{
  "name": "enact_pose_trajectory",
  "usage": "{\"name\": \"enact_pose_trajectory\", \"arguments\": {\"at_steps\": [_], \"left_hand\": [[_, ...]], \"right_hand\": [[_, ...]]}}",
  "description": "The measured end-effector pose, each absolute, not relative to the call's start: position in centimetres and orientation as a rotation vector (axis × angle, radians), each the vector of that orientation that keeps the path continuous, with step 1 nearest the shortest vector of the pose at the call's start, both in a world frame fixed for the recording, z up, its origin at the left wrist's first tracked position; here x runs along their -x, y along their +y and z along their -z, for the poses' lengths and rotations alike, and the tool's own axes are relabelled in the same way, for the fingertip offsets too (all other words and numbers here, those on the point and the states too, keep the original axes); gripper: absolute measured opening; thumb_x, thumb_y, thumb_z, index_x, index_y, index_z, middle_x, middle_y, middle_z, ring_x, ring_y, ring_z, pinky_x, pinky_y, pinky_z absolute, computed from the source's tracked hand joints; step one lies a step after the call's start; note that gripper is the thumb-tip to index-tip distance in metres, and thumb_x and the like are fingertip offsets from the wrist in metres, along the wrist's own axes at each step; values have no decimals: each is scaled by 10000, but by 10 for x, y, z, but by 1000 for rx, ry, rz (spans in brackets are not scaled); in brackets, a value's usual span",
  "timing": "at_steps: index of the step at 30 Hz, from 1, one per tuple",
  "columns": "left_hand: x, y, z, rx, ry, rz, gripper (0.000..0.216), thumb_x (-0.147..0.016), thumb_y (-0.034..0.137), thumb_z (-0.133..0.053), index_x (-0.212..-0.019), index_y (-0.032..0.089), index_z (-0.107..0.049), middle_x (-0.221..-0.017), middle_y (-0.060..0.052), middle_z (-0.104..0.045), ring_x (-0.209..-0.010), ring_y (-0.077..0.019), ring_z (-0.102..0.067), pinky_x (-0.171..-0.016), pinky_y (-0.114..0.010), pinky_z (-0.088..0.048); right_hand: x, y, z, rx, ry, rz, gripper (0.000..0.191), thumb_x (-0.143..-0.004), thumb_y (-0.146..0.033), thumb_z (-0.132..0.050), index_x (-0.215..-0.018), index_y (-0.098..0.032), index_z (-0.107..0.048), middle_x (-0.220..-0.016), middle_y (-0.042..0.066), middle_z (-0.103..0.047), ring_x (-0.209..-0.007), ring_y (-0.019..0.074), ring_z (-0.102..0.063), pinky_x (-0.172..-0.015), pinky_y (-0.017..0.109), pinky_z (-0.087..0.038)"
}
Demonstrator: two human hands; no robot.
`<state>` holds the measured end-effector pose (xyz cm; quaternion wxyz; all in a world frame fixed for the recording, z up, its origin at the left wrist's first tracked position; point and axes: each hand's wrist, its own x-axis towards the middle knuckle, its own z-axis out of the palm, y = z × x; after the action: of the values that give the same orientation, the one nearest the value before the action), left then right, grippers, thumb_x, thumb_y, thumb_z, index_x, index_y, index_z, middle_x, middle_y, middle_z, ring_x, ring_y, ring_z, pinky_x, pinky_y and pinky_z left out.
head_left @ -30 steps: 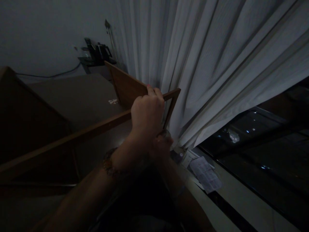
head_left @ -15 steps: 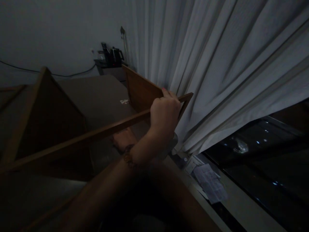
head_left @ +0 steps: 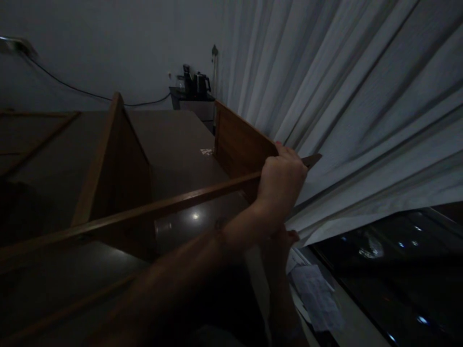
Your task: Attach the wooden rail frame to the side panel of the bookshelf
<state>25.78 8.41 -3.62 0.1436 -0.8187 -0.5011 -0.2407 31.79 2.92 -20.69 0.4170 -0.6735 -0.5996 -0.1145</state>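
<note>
My left hand [head_left: 282, 178] is wrapped over the top edge of a wooden frame [head_left: 188, 197], near the junction with a wooden side panel [head_left: 238, 140]. A bracelet circles that wrist, and the left arm reaches across to the right. Below it, in shadow, is my right hand [head_left: 279, 243], close under the frame's right end; its fingers are too dark and covered to make out. Another upright wooden panel [head_left: 119, 178] joins the frame further left. The wooden pieces stand on a glossy brown tabletop [head_left: 170, 140].
White curtains [head_left: 325, 96] hang along the right. A black kettle [head_left: 200, 84] stands on a small cabinet at the back. Papers [head_left: 316, 294] lie at lower right, beside a dark window [head_left: 394, 260]. Another wooden frame [head_left: 47, 140] lies at the left. A cable [head_left: 87, 91] runs along the wall.
The view has shifted, so the scene sits further right. My right hand has moved from the tabletop beneath the frame to the right, below my left hand. The left hand keeps its grip.
</note>
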Motion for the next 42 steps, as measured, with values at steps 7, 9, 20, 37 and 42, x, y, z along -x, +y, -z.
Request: {"name": "enact_pose_trajectory", "arguments": {"at_steps": [7, 9, 20, 37, 42], "left_hand": [[-256, 83, 34, 2438, -1535, 714, 485, -896, 54, -243, -1283, 31, -535, -1308, -227, -567, -885, -195, -676, -674, -281, -458], [-255, 83, 34, 2442, -1530, 664, 476, -899, 60, -243, -1276, 27, -532, -1298, -219, -577, -911, -196, -671, -690, -274, -451], [-254, 77, 28, 2442, -1516, 420, 430, -941, 226, -252, -1269, 82, -490, -1389, -207, -494, -947, -261, -656, -747, -340, -477], [-258, 77, 26, 2304, -1523, 280, 398, -884, 472, -486, -1101, 138, -510, -1176, -181, -637, -866, -344, -667, -644, -371, -499], [-259, 78, 26, 2248, -1567, 208, 448, -875, 512, -487, -1163, 169, -493, -1205, -189, -628, -879, -355, -664, -645, -392, -497]], "right_hand": [[-361, 49, 201, 1767, -1555, 225, 406, -821, -371, -552, -1149, -138, -606, -708, 35, -649, -704, 204, -607, -725, 327, -334], [-356, 57, 202, 1740, -1629, 202, 370, -822, -360, -541, -1115, -151, -628, -691, 31, -644, -708, 202, -595, -731, 324, -319], [-331, 73, 221, 2038, -1542, 122, 263, -875, -453, -557, -841, -229, -690, -663, 34, -677, -765, 216, -609, -883, 423, -245], [-325, 78, 242, 1942, -1373, 111, 224, -892, -460, -547, -916, -267, -659, -729, 3, -696, -790, 200, -602, -877, 404, -247], [-328, 77, 226, 1952, -1430, 67, 287, -874, -512, -544, -978, -267, -651, -745, 23, -707, -818, 224, -604, -877, 421, -240]]}}
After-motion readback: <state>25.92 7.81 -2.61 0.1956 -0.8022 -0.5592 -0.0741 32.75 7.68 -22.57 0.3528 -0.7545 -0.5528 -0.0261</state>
